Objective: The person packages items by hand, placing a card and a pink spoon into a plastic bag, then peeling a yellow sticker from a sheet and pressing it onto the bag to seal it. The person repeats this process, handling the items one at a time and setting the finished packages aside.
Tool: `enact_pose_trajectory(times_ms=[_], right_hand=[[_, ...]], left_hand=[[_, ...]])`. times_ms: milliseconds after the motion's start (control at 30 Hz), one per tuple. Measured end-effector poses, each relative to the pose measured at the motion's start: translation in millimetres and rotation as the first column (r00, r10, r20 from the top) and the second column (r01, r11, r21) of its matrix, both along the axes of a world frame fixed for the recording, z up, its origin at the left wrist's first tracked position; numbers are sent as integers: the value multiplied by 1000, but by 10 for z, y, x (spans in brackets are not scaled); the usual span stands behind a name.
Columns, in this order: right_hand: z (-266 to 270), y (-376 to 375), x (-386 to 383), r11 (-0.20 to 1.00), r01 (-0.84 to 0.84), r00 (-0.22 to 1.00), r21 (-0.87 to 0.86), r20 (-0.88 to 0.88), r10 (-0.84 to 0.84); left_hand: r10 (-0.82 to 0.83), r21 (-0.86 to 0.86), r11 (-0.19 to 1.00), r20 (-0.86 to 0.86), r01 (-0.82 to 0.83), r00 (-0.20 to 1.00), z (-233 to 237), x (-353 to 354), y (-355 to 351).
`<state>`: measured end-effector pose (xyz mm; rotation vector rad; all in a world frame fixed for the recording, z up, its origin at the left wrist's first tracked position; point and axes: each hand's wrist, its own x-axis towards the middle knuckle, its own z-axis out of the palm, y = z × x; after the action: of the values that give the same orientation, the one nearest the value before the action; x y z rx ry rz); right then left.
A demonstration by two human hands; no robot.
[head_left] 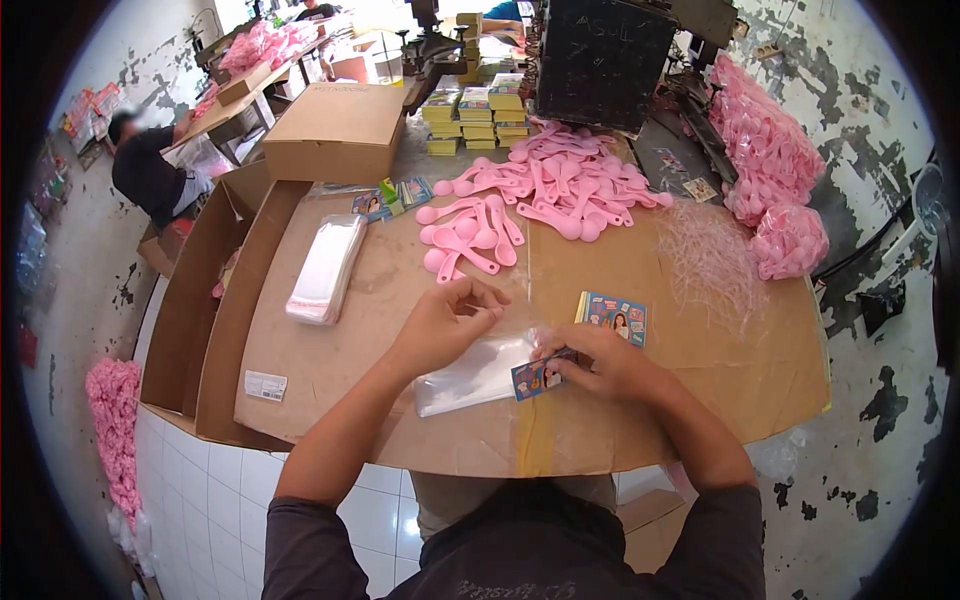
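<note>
My right hand (608, 362) grips a small printed card (530, 381) between thumb and fingers, low over the cardboard-covered table. Just under it lies a stack of clear plastic bags (470, 378). A little up and to the left, my left hand (455, 318) is raised with its fingers pinched together; whether anything thin is between them I cannot make out. Behind the right hand sits a stack of similar printed cards (622, 312), partly covered by it. Beyond the left hand lie pink plastic spoons (467, 232), in front of a bigger heap of pink spoons (575, 180).
Another bundle of clear bags (328, 268) lies at left. Brown cartons (335, 125) stand at the back left, with an open box (205, 310) beside the table. Stacked cards (478, 110), a dark machine (603, 65) and bagged pink spoons (790, 240) stand behind. A person (150, 165) sits far left.
</note>
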<state>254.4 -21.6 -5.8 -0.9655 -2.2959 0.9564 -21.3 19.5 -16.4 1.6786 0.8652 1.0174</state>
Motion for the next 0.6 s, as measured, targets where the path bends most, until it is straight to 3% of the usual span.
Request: enact_pose_trajectory(times_ms=[67, 167, 267, 367, 467, 600], right_hand=[[24, 16, 50, 998, 4, 1000, -65, -2, -4], [66, 43, 148, 990, 140, 983, -3, -118, -139], [126, 105, 128, 909, 353, 863, -223, -299, -408], [332, 100, 53, 885, 368, 763, -285, -451, -462], [376, 125, 4, 913, 340, 723, -226, -558, -407], [447, 79, -32, 910, 413, 796, -26, -475, -375]], left_hand=[[-58, -228, 967, 238, 114, 970, 74, -41, 32], [-68, -283, 944, 329, 167, 942, 212, -56, -28], [-60, -284, 946, 320, 156, 945, 254, -2, -83], [-87, -254, 952, 316, 172, 945, 216, 46, -111], [-86, -270, 948, 302, 171, 950, 198, 70, -138], [-60, -243, 961, 271, 129, 961, 205, 79, -146]])
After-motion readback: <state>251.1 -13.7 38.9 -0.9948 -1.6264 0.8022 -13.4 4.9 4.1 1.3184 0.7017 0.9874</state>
